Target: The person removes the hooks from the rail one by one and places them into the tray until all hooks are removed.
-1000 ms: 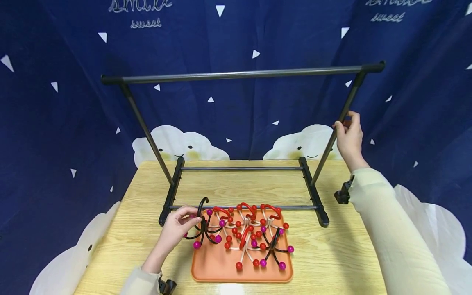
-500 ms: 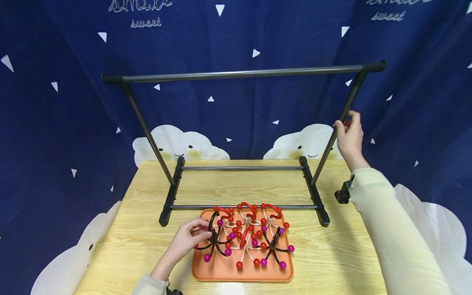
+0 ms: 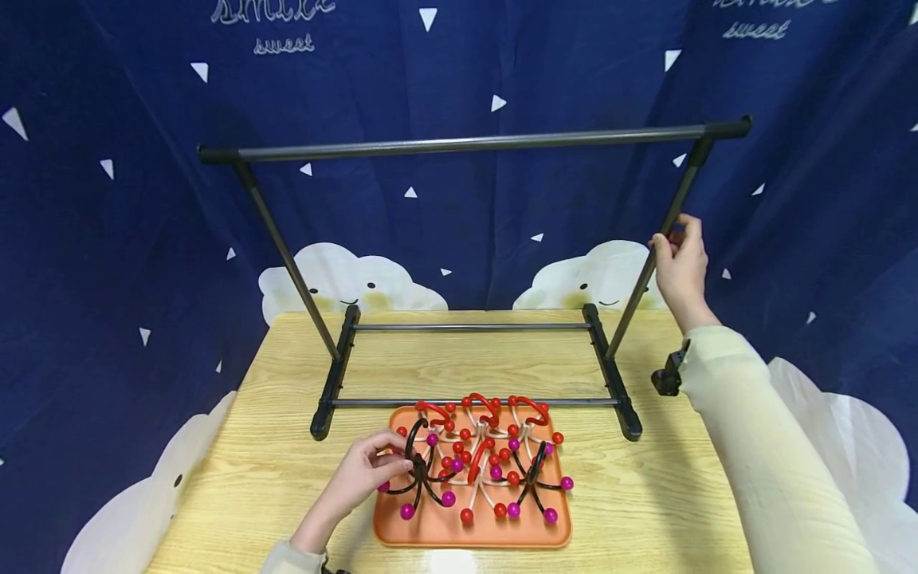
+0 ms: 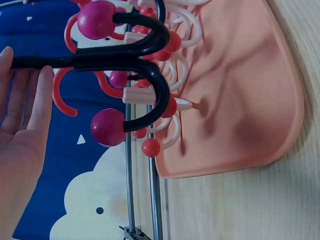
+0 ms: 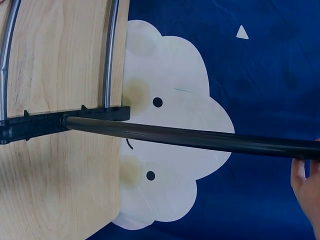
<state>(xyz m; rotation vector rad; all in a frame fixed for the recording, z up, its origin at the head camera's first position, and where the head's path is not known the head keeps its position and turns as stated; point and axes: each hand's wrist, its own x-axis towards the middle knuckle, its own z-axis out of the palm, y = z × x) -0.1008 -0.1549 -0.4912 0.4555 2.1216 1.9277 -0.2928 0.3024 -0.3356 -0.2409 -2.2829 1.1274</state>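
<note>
My left hand (image 3: 364,476) pinches the stem of a black hanging hook (image 3: 419,462), whose curved arms end in magenta balls. This hook is upright over the left part of the orange tray (image 3: 430,532); in the left wrist view its ball-tipped arms (image 4: 160,85) stand close over the tray. A second black hook (image 3: 531,474) lies at the tray's right side. Several white hooks (image 3: 482,434) with red tops and red balls fill the tray's back and middle. My right hand (image 3: 683,267) grips the right post (image 3: 641,287) of a black rack, partway up.
The rack's grey top bar (image 3: 466,145) runs high across, and its black feet (image 3: 333,402) stand on the wooden table (image 3: 466,363). The tray's back edge lies close to the rack's front lower rail (image 3: 387,403). A dark blue curtain (image 3: 459,215) hangs behind.
My left hand has carried the black hook to the right and toward the tray's front, slowing in the last half second. My right hand stays on the post.
</note>
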